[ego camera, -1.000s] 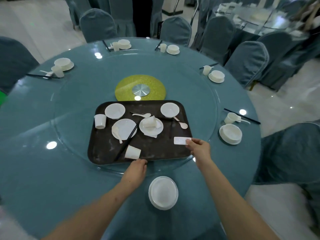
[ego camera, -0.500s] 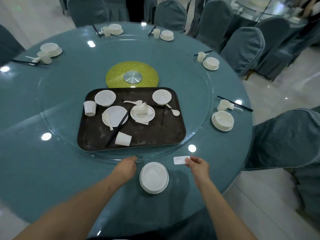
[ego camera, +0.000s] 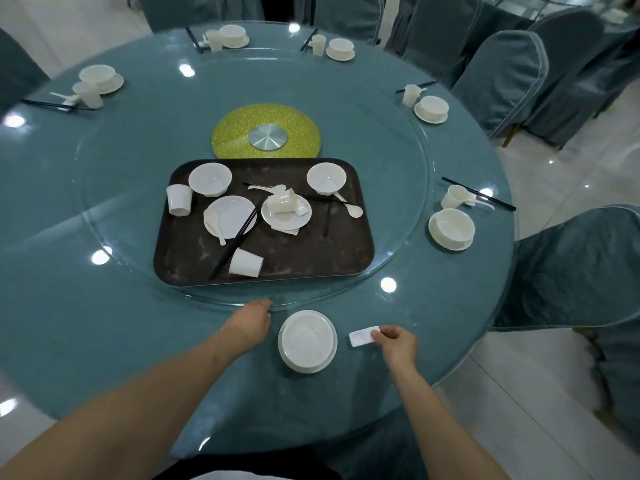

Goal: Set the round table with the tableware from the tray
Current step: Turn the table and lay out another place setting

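Note:
A dark brown tray (ego camera: pixel 304 258) lies on the glass turntable (ego camera: pixel 398 188) and carries white bowls, plates, cups, spoons and black chopsticks. Near me on the teal round table (ego camera: pixel 104 323) sits a white plate (ego camera: pixel 307 340). Right of that plate, my right hand (ego camera: pixel 396 344) pinches a small white rectangular rest (ego camera: pixel 362 336) down at the tablecloth. My left hand (ego camera: pixel 251 320) rests left of the plate with its fingertips at the turntable's rim, holding nothing.
Several place settings of bowl, cup and chopsticks ring the table, the nearest at the right (ego camera: pixel 452 228). A yellow-green disc (ego camera: pixel 235 133) marks the centre. Teal-covered chairs (ego camera: pixel 575 268) stand around, one close on my right.
My right hand carried the white rest off the tray's front right corner down to the table right of the plate. My left hand drew back from the tray edge to the turntable rim.

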### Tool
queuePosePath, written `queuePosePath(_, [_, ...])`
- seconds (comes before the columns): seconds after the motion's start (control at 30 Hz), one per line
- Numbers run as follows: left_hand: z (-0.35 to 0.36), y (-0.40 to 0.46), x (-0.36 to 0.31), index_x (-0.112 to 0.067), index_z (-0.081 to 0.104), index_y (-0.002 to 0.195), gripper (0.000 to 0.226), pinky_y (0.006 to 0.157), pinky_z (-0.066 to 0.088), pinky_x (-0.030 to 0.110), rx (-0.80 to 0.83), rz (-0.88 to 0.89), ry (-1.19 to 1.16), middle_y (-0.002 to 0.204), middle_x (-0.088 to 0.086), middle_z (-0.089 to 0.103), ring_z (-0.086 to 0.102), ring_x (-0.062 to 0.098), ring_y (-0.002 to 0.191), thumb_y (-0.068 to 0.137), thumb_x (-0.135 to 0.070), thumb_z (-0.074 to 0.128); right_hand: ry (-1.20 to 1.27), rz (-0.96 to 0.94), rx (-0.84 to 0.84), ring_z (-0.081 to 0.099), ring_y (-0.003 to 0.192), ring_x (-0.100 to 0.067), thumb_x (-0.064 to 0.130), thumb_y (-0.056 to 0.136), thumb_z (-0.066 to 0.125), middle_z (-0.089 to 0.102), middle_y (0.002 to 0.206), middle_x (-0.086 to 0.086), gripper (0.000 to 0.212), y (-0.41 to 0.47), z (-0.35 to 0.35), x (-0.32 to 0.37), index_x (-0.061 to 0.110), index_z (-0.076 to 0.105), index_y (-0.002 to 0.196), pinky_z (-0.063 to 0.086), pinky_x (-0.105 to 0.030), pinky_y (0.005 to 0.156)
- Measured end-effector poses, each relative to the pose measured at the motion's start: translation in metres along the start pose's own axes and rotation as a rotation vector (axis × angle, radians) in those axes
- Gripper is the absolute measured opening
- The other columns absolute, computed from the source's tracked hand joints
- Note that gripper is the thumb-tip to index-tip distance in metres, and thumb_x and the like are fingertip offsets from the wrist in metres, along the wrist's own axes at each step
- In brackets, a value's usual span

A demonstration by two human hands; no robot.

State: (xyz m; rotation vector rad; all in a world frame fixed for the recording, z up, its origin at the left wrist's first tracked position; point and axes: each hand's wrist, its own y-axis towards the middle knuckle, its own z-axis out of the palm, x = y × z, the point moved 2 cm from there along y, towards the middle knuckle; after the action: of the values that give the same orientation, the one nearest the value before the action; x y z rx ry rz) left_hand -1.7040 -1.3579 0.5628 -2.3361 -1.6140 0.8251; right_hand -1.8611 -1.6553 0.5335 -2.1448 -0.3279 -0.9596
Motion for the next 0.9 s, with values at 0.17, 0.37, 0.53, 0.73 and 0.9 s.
queuePosePath(0.17, [0.001,0.001,0.002,-0.011,0.043,0.144,0.042,0.107,0.038,0.032,-0.005,-0.012,-0.012,0.146,0.008,0.05,0.049,0.024,0.131,0.103,-0.018,0.039,-0.02,-0.002,-0.006,0.069,0.081,-0.02,0.008,0.085,0.079,0.074,0.083,0.001,0.008,0.005,-0.002,-0.006,0.015,0.074,0.085,0.049,-0.03,0.077])
queuePosePath(0.37, [0.002,0.001,0.001,-0.011,0.042,0.145,0.043,0.107,0.039,0.034,-0.002,-0.015,-0.003,0.147,0.009,0.049,0.049,0.025,0.132,0.103,-0.021,0.039,-0.046,0.003,-0.016,0.068,0.081,-0.02,0.008,0.086,0.078,0.071,0.079,0.006,0.008,0.012,0.002,-0.005,0.015,0.073,0.085,0.048,-0.029,0.076])
queuePosePath(0.53, [0.002,0.001,0.002,-0.012,0.043,0.144,0.042,0.105,0.04,0.034,-0.001,-0.02,-0.007,0.145,0.008,0.051,0.05,0.025,0.129,0.103,-0.02,0.039,-0.073,0.005,-0.023,0.067,0.082,-0.021,0.008,0.087,0.077,0.069,0.079,0.005,0.006,0.015,0.005,-0.007,0.013,0.073,0.087,0.047,-0.029,0.077])
queuePosePath(0.73, [0.002,0.002,0.004,-0.014,0.048,0.14,0.039,0.1,0.046,0.037,-0.005,-0.017,-0.004,0.138,0.008,0.057,0.055,0.028,0.121,0.102,-0.021,0.039,-0.119,0.001,-0.043,0.068,0.085,-0.023,0.012,0.086,0.079,0.072,0.086,-0.002,0.008,0.02,0.006,-0.012,0.009,0.075,0.093,0.051,-0.031,0.08])
queuePosePath(0.9, [0.002,0.001,0.004,-0.014,0.05,0.136,0.037,0.096,0.048,0.036,-0.023,-0.014,-0.023,0.132,0.007,0.06,0.057,0.027,0.116,0.102,-0.02,0.039,-0.15,0.004,-0.037,0.068,0.086,-0.023,0.012,0.086,0.079,0.074,0.09,-0.004,0.009,0.022,0.006,-0.014,0.008,0.075,0.094,0.05,-0.031,0.08])
